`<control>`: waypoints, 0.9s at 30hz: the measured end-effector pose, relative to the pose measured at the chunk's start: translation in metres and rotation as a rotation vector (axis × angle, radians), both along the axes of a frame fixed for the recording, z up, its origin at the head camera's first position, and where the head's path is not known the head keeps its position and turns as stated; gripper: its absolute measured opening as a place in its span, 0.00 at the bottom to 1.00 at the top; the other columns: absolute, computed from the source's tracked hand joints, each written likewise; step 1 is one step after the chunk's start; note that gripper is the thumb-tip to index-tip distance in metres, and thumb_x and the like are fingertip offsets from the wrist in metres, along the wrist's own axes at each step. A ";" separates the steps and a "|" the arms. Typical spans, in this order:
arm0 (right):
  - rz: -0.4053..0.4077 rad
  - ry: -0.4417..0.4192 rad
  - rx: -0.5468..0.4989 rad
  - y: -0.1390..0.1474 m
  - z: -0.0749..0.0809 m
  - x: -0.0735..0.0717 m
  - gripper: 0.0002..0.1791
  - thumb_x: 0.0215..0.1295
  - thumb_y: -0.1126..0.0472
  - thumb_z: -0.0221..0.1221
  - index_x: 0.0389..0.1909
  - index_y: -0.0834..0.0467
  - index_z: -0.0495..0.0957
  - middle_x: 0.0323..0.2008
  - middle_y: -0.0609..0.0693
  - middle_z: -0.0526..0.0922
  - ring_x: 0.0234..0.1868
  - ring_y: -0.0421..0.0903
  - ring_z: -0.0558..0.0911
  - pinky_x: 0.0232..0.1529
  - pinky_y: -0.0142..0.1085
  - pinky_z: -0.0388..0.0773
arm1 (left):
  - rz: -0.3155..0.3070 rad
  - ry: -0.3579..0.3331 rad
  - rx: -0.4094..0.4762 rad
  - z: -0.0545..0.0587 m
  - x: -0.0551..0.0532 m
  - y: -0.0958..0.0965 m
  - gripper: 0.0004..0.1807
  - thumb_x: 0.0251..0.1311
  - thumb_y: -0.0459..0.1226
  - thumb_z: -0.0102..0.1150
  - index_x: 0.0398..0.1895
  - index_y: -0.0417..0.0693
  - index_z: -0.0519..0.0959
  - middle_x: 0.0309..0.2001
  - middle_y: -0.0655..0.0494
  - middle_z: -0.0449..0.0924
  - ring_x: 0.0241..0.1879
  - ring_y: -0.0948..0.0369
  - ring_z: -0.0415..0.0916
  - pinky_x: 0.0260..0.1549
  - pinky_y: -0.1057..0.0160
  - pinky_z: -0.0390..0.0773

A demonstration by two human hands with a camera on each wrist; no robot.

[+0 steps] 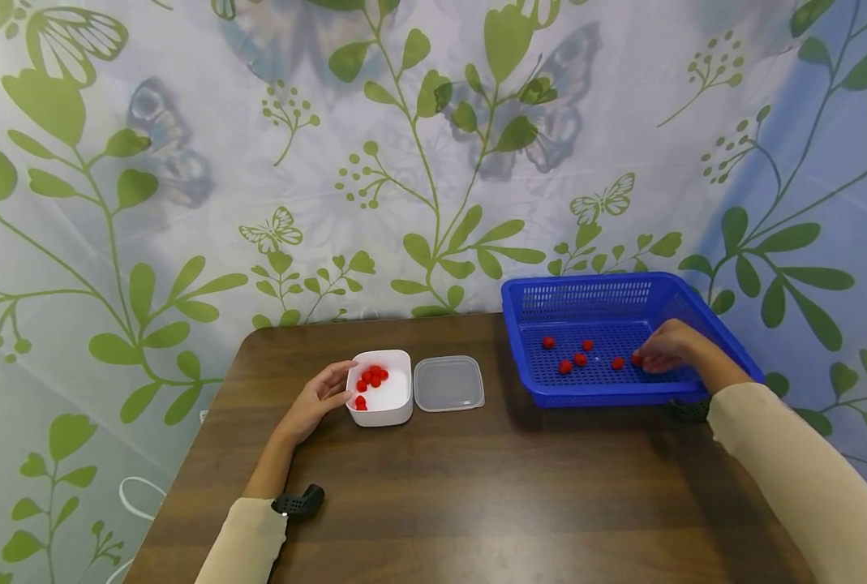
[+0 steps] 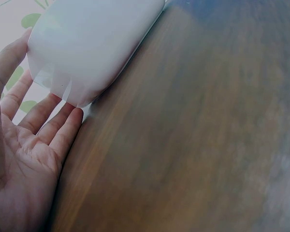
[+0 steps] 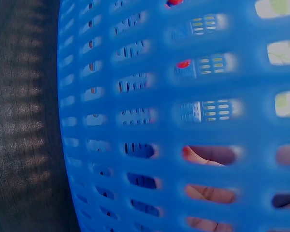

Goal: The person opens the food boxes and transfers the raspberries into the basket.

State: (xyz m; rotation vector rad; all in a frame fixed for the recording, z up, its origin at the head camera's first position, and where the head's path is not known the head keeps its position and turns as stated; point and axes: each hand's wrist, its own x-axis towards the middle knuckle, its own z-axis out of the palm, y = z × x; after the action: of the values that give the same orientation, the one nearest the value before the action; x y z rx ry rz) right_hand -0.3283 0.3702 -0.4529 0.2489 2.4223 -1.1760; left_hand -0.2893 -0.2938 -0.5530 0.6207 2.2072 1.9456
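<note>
My left hand (image 1: 319, 399) rests beside a white plastic container (image 1: 379, 417), its spread fingers touching the near-left side. In the left wrist view, fairly straight fingers (image 2: 41, 112) meet the container's wall. Several small red berry-like pieces (image 1: 375, 375) lie inside it. To the right, my right hand (image 1: 668, 347) reaches down into a blue plastic basket (image 1: 586, 396) and pinches a small red berry-like piece (image 1: 636, 358) at its fingertips. Other red pieces (image 1: 581, 358) are scattered over the basket floor. In the right wrist view, the slotted basket wall (image 3: 164, 96) hides most of that hand.
A clear lid (image 1: 448, 384) lies flat on the brown table (image 1: 440, 495), right next to the white container. Behind the table hangs a leaf-patterned curtain (image 1: 302, 186). A white cable (image 1: 138, 507) hangs past the left table edge.
</note>
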 end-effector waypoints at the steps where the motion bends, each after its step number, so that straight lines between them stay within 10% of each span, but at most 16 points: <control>1: 0.001 0.005 0.001 0.000 0.000 0.000 0.12 0.70 0.70 0.58 0.42 0.79 0.81 0.24 0.55 0.85 0.27 0.49 0.87 0.36 0.45 0.87 | 0.000 0.000 0.002 0.000 0.000 0.000 0.29 0.68 0.31 0.60 0.72 0.44 0.67 0.72 0.42 0.65 0.72 0.48 0.61 0.63 0.70 0.67; 27: 0.005 0.170 0.074 -0.008 0.025 0.008 0.21 0.70 0.63 0.60 0.48 0.82 0.76 0.24 0.54 0.86 0.27 0.49 0.87 0.35 0.45 0.87 | 0.001 0.023 -0.019 0.000 0.001 0.000 0.29 0.69 0.31 0.59 0.72 0.42 0.66 0.72 0.42 0.65 0.72 0.48 0.61 0.64 0.69 0.67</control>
State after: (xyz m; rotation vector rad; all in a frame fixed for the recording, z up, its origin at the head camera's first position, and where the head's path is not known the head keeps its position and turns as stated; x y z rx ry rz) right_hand -0.3200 0.3620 -0.4275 0.1710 2.6151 -1.1480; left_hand -0.2882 -0.2935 -0.5527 0.6427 2.2371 1.9258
